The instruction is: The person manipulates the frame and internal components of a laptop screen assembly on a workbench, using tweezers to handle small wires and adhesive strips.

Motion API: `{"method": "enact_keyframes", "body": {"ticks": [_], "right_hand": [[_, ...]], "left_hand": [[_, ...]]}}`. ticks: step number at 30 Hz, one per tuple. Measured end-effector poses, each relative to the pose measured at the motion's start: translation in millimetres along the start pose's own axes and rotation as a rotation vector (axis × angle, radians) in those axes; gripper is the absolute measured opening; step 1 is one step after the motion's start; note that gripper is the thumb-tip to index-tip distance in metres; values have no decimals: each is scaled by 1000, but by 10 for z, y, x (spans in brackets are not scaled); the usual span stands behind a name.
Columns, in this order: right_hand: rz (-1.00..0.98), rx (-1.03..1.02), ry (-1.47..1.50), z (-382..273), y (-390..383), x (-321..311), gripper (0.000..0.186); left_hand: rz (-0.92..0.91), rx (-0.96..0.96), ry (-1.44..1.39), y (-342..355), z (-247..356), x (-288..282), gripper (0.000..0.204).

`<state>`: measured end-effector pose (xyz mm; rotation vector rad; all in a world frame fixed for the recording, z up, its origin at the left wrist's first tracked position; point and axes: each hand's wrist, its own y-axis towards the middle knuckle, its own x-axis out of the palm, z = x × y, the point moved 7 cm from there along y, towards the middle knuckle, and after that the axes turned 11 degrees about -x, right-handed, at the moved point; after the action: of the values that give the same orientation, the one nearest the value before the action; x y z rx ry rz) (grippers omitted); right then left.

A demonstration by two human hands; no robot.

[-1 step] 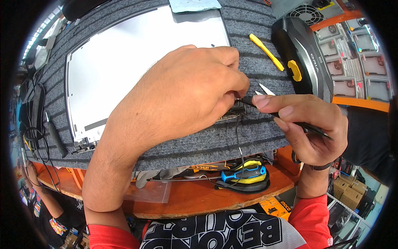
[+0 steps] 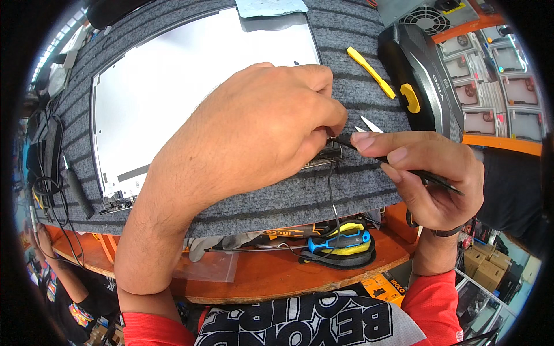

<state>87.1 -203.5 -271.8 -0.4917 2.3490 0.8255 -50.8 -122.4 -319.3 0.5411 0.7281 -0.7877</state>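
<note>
A white flat panel with a dark frame (image 2: pixel 161 92) lies on the grey striped mat (image 2: pixel 254 202). My left hand (image 2: pixel 248 127) lies over its right part, fingers curled at the dark hardware (image 2: pixel 328 154) on the edge; what they pinch is hidden. My right hand (image 2: pixel 438 173) holds black tweezers (image 2: pixel 346 140), their tip at my left fingertips. A thin black cable (image 2: pixel 330 183) hangs from that edge. Pale pointed blades (image 2: pixel 370 123) lie just beyond my right fingers, near a yellow plastic pry tool (image 2: pixel 370 72).
A black case (image 2: pixel 427 92) stands at right. A black-handled tool (image 2: pixel 78 190) and cables (image 2: pixel 49 184) lie at left. The wooden shelf (image 2: pixel 196 288) below holds a blue screwdriver (image 2: pixel 337 241) and other tools. A co-worker's arm (image 2: pixel 63 277) shows at lower left; boxes (image 2: pixel 485 265) at lower right.
</note>
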Motion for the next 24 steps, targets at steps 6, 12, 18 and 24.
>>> {"method": "enact_keyframes", "body": {"ticks": [6, 12, 18, 24], "right_hand": [[22, 18, 1, -2, -16, 6, 23], [24, 25, -6, 11, -18, -2, 21], [4, 7, 8, -3, 4, -9, 21], [31, 2, -8, 23, -30, -12, 22]], "left_hand": [[0, -3, -14, -2, -10, 5, 14], [-7, -3, 5, 4, -11, 13, 13], [2, -5, -39, -21, -40, 5, 13], [28, 14, -97, -2, -49, -1, 11]]}}
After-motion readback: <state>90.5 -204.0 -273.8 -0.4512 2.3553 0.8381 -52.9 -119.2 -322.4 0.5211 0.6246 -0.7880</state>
